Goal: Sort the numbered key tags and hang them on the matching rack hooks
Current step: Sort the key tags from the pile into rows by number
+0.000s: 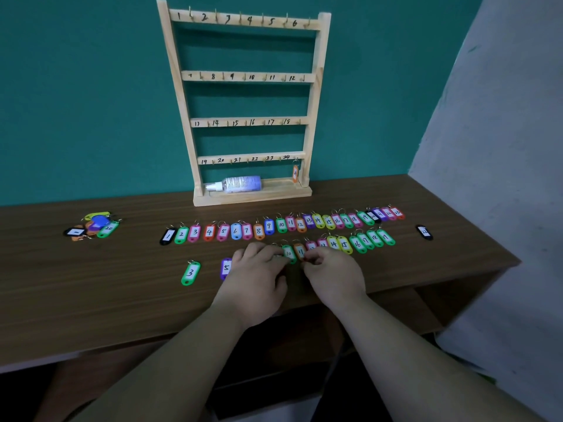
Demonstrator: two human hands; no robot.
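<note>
Both forearms reach in from below. Left hand (259, 269) curls its fingers beside green tag "10" (288, 253); whether it grips is unclear. Right hand (333, 274) pinches orange tag "11" (300, 251). Back row of tags (281, 225) reads "1" to "23" across the desk (91, 284). One orange tag (295, 173) hangs under "24" on the rack (180, 95).

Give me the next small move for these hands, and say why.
Probably nudge the green 10 tag and orange 11 tag straight, in line with their neighbours. Both the left hand and right hand have fingertips there, and the rack holds just one tag, so sorting seems unfinished.
</note>
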